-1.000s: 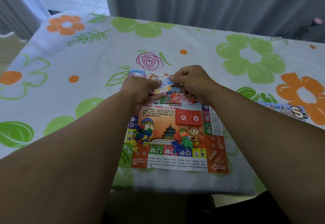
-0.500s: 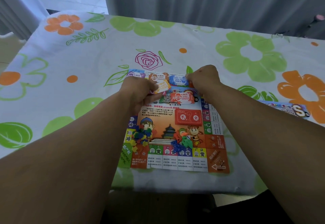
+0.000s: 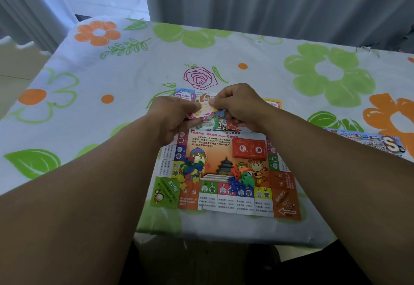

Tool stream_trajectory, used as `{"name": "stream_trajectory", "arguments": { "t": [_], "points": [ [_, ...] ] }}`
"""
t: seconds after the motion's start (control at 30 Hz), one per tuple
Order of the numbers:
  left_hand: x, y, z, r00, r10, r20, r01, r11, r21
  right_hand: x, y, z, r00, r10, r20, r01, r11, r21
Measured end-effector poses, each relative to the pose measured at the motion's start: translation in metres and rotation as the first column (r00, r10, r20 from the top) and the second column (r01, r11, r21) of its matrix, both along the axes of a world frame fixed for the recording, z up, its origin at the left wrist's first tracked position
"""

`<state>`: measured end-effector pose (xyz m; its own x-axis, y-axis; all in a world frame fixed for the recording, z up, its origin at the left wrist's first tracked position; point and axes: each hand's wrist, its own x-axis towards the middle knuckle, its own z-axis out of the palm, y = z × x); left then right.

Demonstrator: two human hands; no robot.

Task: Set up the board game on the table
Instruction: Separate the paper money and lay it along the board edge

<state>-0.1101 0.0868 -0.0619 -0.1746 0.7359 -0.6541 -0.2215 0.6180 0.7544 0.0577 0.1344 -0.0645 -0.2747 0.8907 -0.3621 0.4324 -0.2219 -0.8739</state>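
A colourful paper game board lies flat near the table's front edge. Over its far edge my left hand grips a small stack of paper money, and my right hand pinches the top orange note of that stack. Purple and other notes lie in a row on the table behind my hands, with a yellow and pink note to the right. A red card deck sits on the board. Two heaps of small plastic pieces lie on it, one at the left and one near the middle.
The table wears a white cloth with green and orange flowers. The flattened game packaging lies at the right, partly behind my right forearm. Grey curtains hang behind the table.
My right hand has come back left from the far right of the note row to the stack in my left hand and now pinches the orange note. A yellow and pink note now lies at the right.
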Motion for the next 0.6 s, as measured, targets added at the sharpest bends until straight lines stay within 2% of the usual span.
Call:
{"name": "stream_trajectory", "arguments": {
  "t": [0.17,0.4,0.6],
  "points": [
    [-0.028,-0.007,-0.002,0.995,0.09,-0.051,-0.09,0.996,-0.006,-0.018,-0.003,0.001,0.999,-0.035,-0.019,0.035,0.999,-0.017],
    [-0.064,-0.013,-0.007,0.947,0.293,-0.134,-0.287,0.956,0.059,-0.034,-0.005,-0.007,1.0,0.01,0.017,-0.009,0.998,-0.06],
    [-0.065,-0.014,-0.006,0.958,0.265,-0.108,-0.261,0.964,0.051,-0.048,-0.007,-0.01,0.999,0.03,0.034,-0.028,0.997,-0.074]
  ]
}}
